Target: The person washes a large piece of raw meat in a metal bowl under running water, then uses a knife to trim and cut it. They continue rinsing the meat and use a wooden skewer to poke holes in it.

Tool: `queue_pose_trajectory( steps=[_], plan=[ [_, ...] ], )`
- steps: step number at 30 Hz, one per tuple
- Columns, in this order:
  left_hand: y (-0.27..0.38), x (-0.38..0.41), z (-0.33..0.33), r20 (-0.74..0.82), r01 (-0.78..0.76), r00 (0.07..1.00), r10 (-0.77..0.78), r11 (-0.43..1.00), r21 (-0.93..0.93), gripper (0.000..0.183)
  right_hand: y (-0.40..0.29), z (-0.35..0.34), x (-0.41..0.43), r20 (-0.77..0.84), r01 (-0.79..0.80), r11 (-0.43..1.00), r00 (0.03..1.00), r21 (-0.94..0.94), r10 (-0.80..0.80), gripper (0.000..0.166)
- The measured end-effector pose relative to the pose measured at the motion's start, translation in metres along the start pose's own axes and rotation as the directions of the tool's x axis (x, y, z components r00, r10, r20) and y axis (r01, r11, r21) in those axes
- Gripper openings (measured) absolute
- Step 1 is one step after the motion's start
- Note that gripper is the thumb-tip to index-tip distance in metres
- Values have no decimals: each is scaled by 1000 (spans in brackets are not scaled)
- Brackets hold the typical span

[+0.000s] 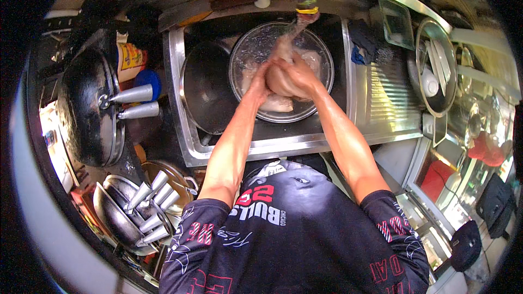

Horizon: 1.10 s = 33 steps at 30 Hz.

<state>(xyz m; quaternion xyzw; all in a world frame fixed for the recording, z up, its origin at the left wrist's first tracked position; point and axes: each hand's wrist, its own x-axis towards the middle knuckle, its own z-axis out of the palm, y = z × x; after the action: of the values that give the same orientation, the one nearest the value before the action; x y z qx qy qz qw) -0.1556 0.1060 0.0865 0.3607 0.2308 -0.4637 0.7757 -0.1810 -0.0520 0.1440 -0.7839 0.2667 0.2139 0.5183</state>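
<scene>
A large piece of pale raw meat [284,83] is held between my two hands over a round metal bowl [261,34]. My left hand [261,81] grips its left side, and my right hand [303,76] curls over its upper right. Water [288,41] runs from the tap [307,6] onto the meat and my fingers. Inside the bowl lie more pale pieces, one meat piece [278,103] near the front and another meat piece [312,61] at the right. The fingertips are partly hidden by the water and blur.
The bowl stands in a steel sink [286,147], beside a dark wok [206,85]. Stacked woks [88,102] and metal-handled pans [116,196] crowd the left. On the right, a ribbed drainboard [386,102] carries a dark cloth [361,43], a clear container [395,22] and a basket [454,85] of white dishes.
</scene>
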Motion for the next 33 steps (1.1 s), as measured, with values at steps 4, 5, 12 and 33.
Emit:
queue_pose_trajectory(
  steps=[4,5,12,33],
  plan=[
    [-13,10,5,156,-255,966,205,676,691,73,47,0,-2,-133,-92,994,986,51,98,105],
    [-16,12,5,168,-283,956,242,597,750,71,53,0,-4,-139,-51,995,988,82,62,105],
    [13,-24,5,79,-176,876,476,164,971,55,64,26,-6,-396,63,997,916,-37,-72,92],
    [-3,65,-83,-266,171,960,-88,935,310,81,39,101,-6,-340,194,980,920,-35,-194,81]
  ],
)
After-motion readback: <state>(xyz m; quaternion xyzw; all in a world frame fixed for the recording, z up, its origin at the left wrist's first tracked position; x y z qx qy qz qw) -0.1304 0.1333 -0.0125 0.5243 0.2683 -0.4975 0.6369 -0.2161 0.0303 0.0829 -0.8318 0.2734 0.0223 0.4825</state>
